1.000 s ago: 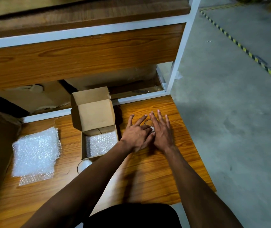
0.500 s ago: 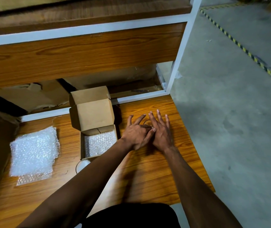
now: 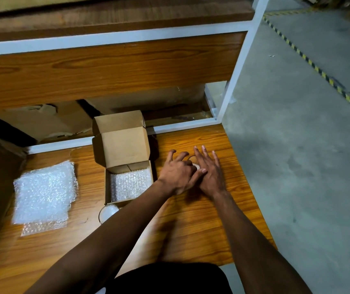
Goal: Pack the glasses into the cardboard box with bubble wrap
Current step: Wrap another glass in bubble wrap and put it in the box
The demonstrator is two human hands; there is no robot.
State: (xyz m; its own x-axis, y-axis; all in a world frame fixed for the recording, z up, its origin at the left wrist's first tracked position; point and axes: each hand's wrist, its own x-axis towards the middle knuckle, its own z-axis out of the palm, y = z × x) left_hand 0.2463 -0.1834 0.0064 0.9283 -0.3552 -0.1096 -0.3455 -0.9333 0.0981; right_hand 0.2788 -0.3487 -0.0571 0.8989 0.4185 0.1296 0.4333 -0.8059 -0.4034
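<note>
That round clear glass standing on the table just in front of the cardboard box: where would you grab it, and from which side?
Probably by the outer wall just below the rim, coming down from above. The glass stands upright with its round mouth open to the camera, so fingers can circle it. The cardboard box sits close behind it and the left forearm crosses beside it, so a sideways reach looks cramped. How tall it is I cannot tell.

Your tabletop (image 3: 201, 225) lies bare in front of the hands. To the left, the open cardboard box (image 3: 125, 158) with its raised lid blocks the way; a glass (image 3: 107, 213) stands just at its near corner, bubble wrap sheets (image 3: 44, 194) beyond.
</note>
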